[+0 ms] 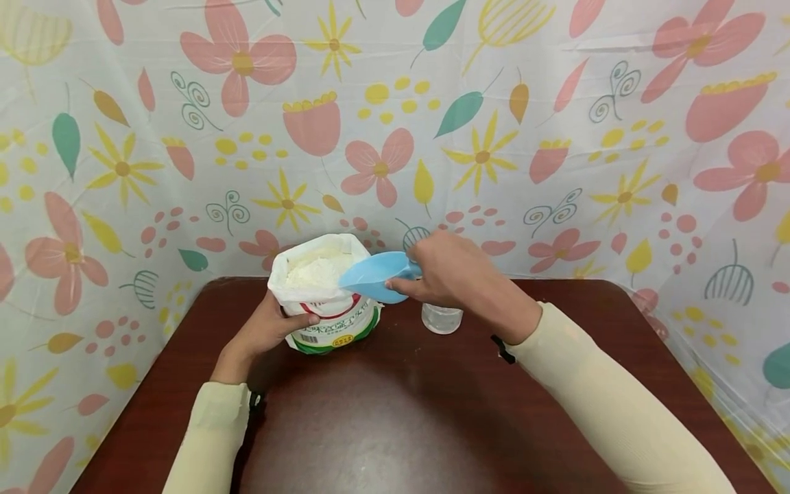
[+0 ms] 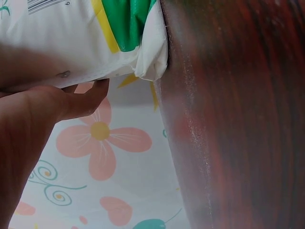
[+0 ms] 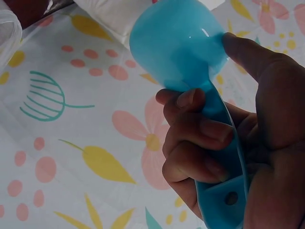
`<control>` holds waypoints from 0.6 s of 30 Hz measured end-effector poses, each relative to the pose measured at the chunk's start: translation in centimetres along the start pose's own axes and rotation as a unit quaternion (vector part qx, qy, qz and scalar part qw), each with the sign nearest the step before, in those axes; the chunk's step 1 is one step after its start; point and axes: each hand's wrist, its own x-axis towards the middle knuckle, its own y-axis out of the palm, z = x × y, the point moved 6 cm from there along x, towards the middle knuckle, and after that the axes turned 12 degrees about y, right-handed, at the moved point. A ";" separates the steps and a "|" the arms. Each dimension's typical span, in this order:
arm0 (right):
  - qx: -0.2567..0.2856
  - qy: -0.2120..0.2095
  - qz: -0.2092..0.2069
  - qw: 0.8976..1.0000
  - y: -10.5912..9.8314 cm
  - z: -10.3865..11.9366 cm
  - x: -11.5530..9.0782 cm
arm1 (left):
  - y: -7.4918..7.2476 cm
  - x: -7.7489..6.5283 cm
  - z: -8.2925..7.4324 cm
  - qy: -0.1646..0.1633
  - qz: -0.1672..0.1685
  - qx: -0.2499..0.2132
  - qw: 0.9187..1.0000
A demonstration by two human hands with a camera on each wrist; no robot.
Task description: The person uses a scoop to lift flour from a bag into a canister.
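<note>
An opened flour bag [image 1: 336, 322], white with a green band and red marking, stands on the table with white flour [image 1: 317, 271] near its rim. My left hand [image 1: 265, 333] holds the bag's left side, thumb across the front; in the left wrist view its fingers lie against the bag's side. My right hand [image 1: 453, 271] grips a blue scoop [image 3: 176, 43] by its handle, fingers curled round it and thumb on the bowl. The scoop's tip reaches over the bag's right rim at the flour. Whether the scoop holds flour is hidden.
A clear container [image 1: 441, 320] stands on the dark wooden table [image 1: 370, 425] just right of the bag, its upper part hidden by my right hand. A flower-patterned curtain [image 1: 382, 103] hangs behind and beside the table. White specks lie near the container.
</note>
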 end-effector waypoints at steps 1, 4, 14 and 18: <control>0.000 0.002 0.001 1.000 0.0 0.0 0.0 | 0.0 0.0 0.0 0.002 -0.001 -0.001 1.000; 0.001 0.009 0.010 1.000 0.0 0.1 0.0 | -0.1 0.0 0.6 0.006 -0.001 0.003 1.000; -0.005 0.014 0.027 1.000 0.1 0.4 0.5 | -0.2 -0.4 1.0 -0.003 0.001 0.017 1.000; -0.006 0.012 0.028 1.000 0.1 0.6 0.6 | -0.2 -0.5 1.1 -0.014 0.003 0.021 1.000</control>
